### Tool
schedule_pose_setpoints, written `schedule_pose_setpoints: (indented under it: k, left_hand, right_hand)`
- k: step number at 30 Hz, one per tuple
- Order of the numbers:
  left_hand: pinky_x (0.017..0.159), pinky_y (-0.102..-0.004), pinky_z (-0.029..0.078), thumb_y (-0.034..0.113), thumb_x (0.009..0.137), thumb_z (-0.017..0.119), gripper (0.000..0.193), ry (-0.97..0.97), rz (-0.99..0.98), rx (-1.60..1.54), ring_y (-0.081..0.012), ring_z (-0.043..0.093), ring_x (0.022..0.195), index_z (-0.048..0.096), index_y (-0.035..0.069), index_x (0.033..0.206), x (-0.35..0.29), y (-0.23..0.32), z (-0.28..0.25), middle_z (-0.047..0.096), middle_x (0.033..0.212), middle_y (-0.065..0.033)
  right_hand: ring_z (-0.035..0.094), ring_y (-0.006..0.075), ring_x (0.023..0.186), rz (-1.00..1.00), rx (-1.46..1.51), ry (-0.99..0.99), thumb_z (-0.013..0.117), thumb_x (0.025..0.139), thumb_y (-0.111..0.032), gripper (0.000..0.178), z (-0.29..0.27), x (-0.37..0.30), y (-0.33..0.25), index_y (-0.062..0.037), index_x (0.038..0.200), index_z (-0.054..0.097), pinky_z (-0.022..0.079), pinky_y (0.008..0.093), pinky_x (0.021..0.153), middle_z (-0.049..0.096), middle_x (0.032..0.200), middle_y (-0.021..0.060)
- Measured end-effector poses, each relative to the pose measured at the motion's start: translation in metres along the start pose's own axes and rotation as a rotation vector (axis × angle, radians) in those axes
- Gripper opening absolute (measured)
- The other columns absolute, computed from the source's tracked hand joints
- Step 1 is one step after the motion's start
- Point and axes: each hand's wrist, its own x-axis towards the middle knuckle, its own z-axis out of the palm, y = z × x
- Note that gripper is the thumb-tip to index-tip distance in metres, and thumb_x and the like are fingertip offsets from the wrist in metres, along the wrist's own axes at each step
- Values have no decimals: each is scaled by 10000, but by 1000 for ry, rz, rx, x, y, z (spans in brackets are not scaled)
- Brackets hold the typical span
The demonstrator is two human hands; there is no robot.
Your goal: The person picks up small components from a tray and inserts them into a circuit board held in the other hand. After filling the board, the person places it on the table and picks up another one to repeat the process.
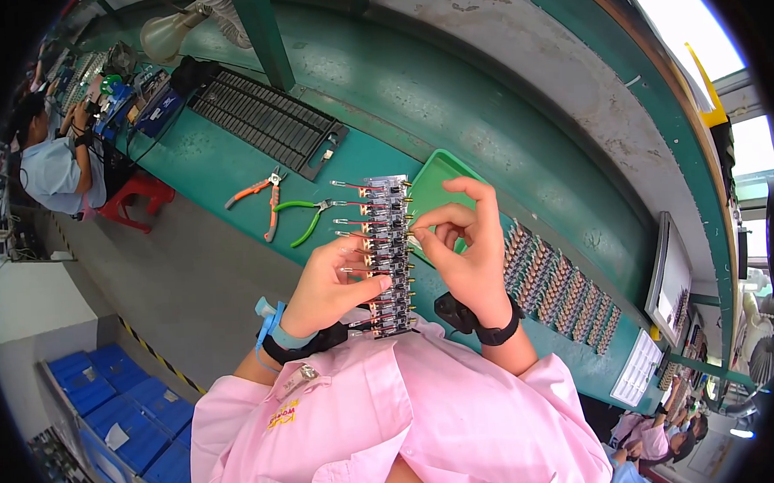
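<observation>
Black strip (pixel 390 228): 1 | hands: 2, left (pixel 330 285) grasping it, right (pixel 463 248) pinching edge | pliers (pixel 321 207): 2

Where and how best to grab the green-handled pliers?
Probably by the handles, from above and the person's left: the green-handled pliers lie on the bench with handles splayed, one leftward, one toward the person, while the metal head points toward the board strip, where room looks tighter.

pink collared shirt (pixel 473 432) across lower centre, yellow-and-purple chest lettering (pixel 282 416) lower left, light-blue strap (pixel 271 326) plus black cuff (pixel 329 336) left wrist, black band (pixel 501 331) with black module (pixel 453 313) right wrist
</observation>
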Motion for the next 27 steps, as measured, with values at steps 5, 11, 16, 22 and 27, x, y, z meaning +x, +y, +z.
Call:
schedule_pose_setpoints:
  k: [5,11,16,22,27]
  left_hand:
    - [741,-243,454,-20,720,613,330,-11,-20,-15,-96,557,817,514,-6,1035,-1,1,1,577,926,-39]
    - [693,-245,484,-18,728,610,295,31,-48,-65,-102,557,815,516,-6,1008,-1,2,2,573,924,-38]
    - [658,-245,502,-17,730,608,281,37,-41,-55,-109,558,807,515,-5,995,-2,1,2,569,913,-33]
    - [663,-242,496,-18,729,608,290,35,-23,-37,-105,557,803,517,-2,1004,-2,0,3,566,908,-30]
    - [662,-237,490,-18,728,608,301,31,-29,-31,-102,555,811,517,0,1014,-3,-1,3,563,917,-33]
  right_hand:
    - [407,24,508,44,76,9,570,692,98,454,-1,-1,2,-57,1041,324,315,155,478,598,737,44]
    - [408,27,501,-10,21,58,584,678,87,452,2,-6,-1,-51,1020,324,315,159,474,598,724,41]
    - [408,31,488,-149,-97,127,602,661,75,459,5,-8,-1,-43,1010,329,313,165,461,597,700,32]
    - [423,60,465,-151,-87,174,608,648,62,436,6,-8,2,-53,993,369,322,195,427,606,689,13]
    - [411,30,483,-156,-126,146,609,650,76,466,7,-8,1,-44,1008,335,310,166,452,597,685,25]
